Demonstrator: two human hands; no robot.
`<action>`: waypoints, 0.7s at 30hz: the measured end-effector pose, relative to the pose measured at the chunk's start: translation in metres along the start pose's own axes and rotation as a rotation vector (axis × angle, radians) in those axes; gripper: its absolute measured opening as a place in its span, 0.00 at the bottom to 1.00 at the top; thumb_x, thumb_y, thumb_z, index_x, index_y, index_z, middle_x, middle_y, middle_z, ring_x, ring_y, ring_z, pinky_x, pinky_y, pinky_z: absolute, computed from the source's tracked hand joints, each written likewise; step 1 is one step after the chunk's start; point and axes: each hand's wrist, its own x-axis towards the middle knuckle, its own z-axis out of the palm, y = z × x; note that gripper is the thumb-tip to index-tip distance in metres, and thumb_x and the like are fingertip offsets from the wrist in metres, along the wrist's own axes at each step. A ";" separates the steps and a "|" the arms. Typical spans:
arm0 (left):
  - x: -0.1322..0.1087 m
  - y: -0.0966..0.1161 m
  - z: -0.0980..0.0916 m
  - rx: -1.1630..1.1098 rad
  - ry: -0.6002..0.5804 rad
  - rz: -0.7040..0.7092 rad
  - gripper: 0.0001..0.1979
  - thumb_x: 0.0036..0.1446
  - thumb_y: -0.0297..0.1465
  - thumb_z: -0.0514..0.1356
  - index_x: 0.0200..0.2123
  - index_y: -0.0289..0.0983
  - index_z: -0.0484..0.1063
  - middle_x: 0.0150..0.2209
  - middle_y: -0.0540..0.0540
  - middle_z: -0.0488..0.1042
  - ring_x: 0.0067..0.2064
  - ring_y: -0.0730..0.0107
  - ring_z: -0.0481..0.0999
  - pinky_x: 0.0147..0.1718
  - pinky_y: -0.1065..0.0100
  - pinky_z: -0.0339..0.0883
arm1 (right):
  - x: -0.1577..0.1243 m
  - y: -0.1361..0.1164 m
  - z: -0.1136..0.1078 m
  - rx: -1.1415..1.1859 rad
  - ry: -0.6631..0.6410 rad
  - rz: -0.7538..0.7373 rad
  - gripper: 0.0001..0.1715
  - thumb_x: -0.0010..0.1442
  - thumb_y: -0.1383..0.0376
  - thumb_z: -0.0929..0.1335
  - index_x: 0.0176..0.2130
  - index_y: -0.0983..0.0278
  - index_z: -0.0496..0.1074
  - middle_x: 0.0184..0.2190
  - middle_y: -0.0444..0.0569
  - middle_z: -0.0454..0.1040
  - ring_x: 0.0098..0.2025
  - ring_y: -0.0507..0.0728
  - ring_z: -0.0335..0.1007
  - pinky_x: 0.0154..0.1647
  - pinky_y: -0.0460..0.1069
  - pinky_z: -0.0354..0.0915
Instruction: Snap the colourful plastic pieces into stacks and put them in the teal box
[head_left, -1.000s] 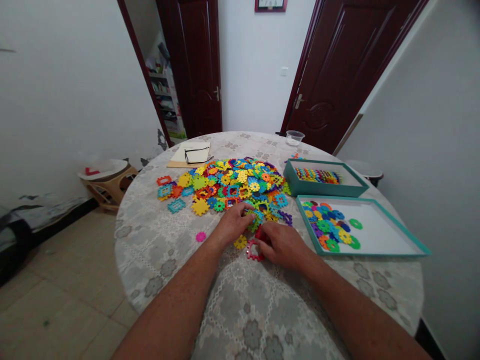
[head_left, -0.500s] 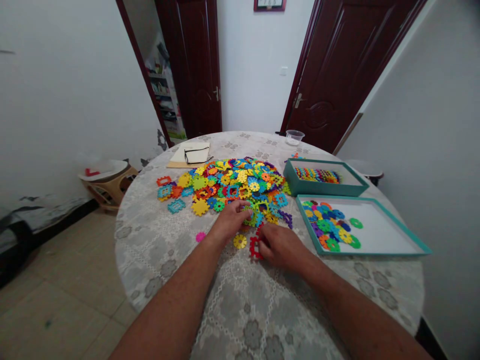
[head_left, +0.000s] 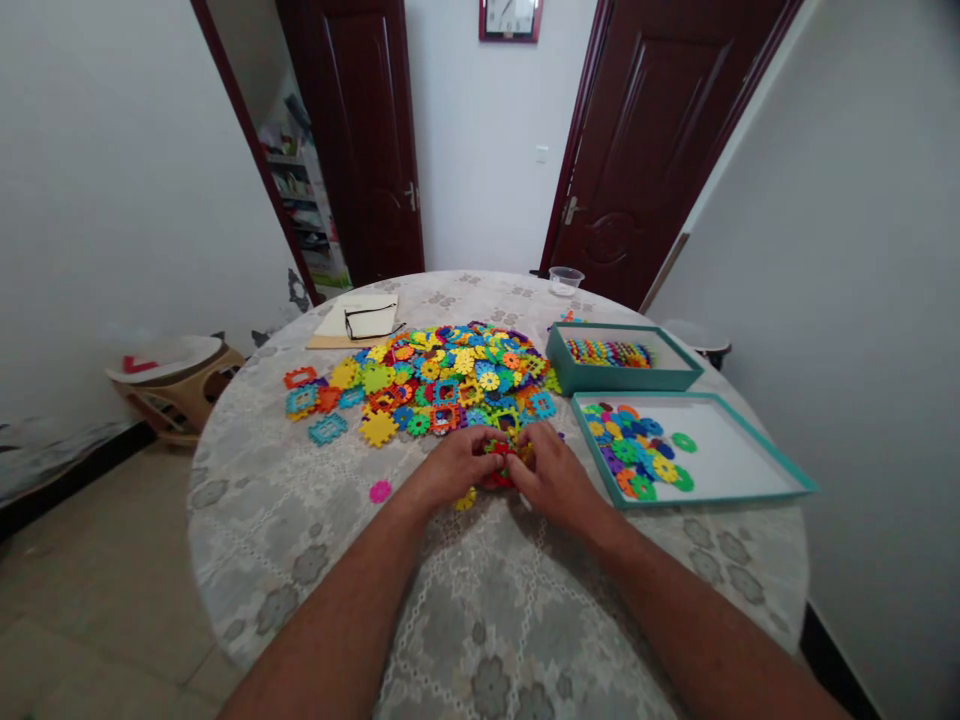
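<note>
**Head view**
- L hand (head_left: 456,466): you're curling the fingertips shut on a green piece (head_left: 500,447). The forearm is lying on the table (head_left: 480,620), prob. for steadiness.
- R hand (head_left: 553,480): you're pinching a red piece (head_left: 498,480) and holding it against the green one. Both are sitting between your hands, just off the pile's near edge.
- Pile (head_left: 442,375): lying spread flat mid-table, within reach, so shapes are showing.
- Yellow piece (head_left: 465,498): peeking out under the L hand.
- Pink piece (head_left: 380,491): lying alone, further left.
- Tray (head_left: 739,460): holding round pieces only, apart from the pile, near the R hand.
- Box (head_left: 622,380): sitting behind the tray, holding beads.
- Glasses (head_left: 371,320), cup (head_left: 565,280): sitting at the far edge, out of the way.
</note>
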 end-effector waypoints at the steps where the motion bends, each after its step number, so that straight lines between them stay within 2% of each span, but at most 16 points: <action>1: -0.001 0.001 -0.001 -0.003 -0.016 0.005 0.22 0.55 0.37 0.68 0.52 0.37 0.76 0.38 0.47 0.80 0.34 0.69 0.80 0.34 0.68 0.74 | 0.001 -0.002 -0.001 0.078 -0.025 0.023 0.09 0.64 0.62 0.67 0.45 0.62 0.69 0.42 0.49 0.76 0.42 0.57 0.72 0.41 0.49 0.64; 3: -0.002 0.005 -0.001 -0.014 -0.041 0.030 0.26 0.56 0.38 0.68 0.57 0.37 0.73 0.38 0.47 0.80 0.34 0.68 0.80 0.34 0.68 0.74 | 0.003 -0.004 -0.004 0.255 -0.147 0.081 0.11 0.67 0.61 0.65 0.48 0.61 0.69 0.41 0.47 0.77 0.38 0.55 0.73 0.37 0.47 0.66; 5: -0.003 0.007 0.000 -0.005 -0.030 0.059 0.30 0.56 0.37 0.67 0.61 0.38 0.68 0.36 0.49 0.78 0.33 0.69 0.79 0.33 0.68 0.73 | 0.006 -0.004 -0.010 0.390 -0.266 0.143 0.10 0.68 0.61 0.64 0.48 0.60 0.70 0.37 0.44 0.78 0.32 0.53 0.73 0.31 0.46 0.65; 7: -0.004 0.007 0.003 0.039 -0.002 0.080 0.31 0.57 0.37 0.66 0.63 0.38 0.66 0.34 0.51 0.76 0.32 0.68 0.78 0.31 0.69 0.72 | 0.009 -0.002 -0.018 0.464 -0.328 0.203 0.09 0.67 0.60 0.65 0.45 0.60 0.71 0.32 0.43 0.77 0.27 0.52 0.71 0.26 0.45 0.64; 10: -0.002 0.006 0.004 0.198 0.096 0.147 0.26 0.60 0.39 0.63 0.61 0.38 0.67 0.36 0.49 0.77 0.34 0.66 0.78 0.33 0.67 0.73 | 0.015 0.008 -0.037 0.525 -0.363 0.256 0.09 0.63 0.59 0.68 0.42 0.61 0.72 0.27 0.42 0.75 0.24 0.52 0.69 0.23 0.45 0.64; 12: -0.001 0.003 0.001 0.396 0.229 0.215 0.23 0.62 0.39 0.63 0.58 0.39 0.70 0.39 0.46 0.79 0.39 0.64 0.79 0.39 0.63 0.73 | 0.022 0.018 -0.054 0.525 -0.309 0.267 0.11 0.62 0.58 0.70 0.41 0.62 0.73 0.27 0.42 0.75 0.24 0.52 0.69 0.23 0.45 0.65; 15: 0.000 -0.003 -0.005 0.718 0.360 0.316 0.21 0.61 0.37 0.64 0.57 0.40 0.72 0.46 0.42 0.79 0.48 0.57 0.78 0.51 0.57 0.71 | 0.044 0.038 -0.084 0.464 -0.121 0.304 0.13 0.61 0.58 0.70 0.44 0.63 0.73 0.28 0.44 0.77 0.24 0.52 0.69 0.23 0.45 0.65; 18: -0.002 -0.008 -0.007 0.910 0.312 0.386 0.22 0.60 0.36 0.66 0.58 0.41 0.73 0.53 0.40 0.77 0.56 0.52 0.74 0.59 0.54 0.66 | 0.076 0.065 -0.116 0.296 0.107 0.363 0.15 0.63 0.59 0.69 0.46 0.65 0.73 0.28 0.47 0.78 0.24 0.53 0.71 0.24 0.46 0.66; 21: -0.004 -0.007 -0.004 1.014 0.218 0.369 0.26 0.58 0.37 0.68 0.59 0.42 0.72 0.56 0.39 0.75 0.59 0.50 0.72 0.62 0.53 0.63 | 0.106 0.095 -0.145 -0.055 0.277 0.443 0.18 0.66 0.58 0.68 0.51 0.66 0.74 0.33 0.50 0.81 0.28 0.53 0.75 0.29 0.46 0.67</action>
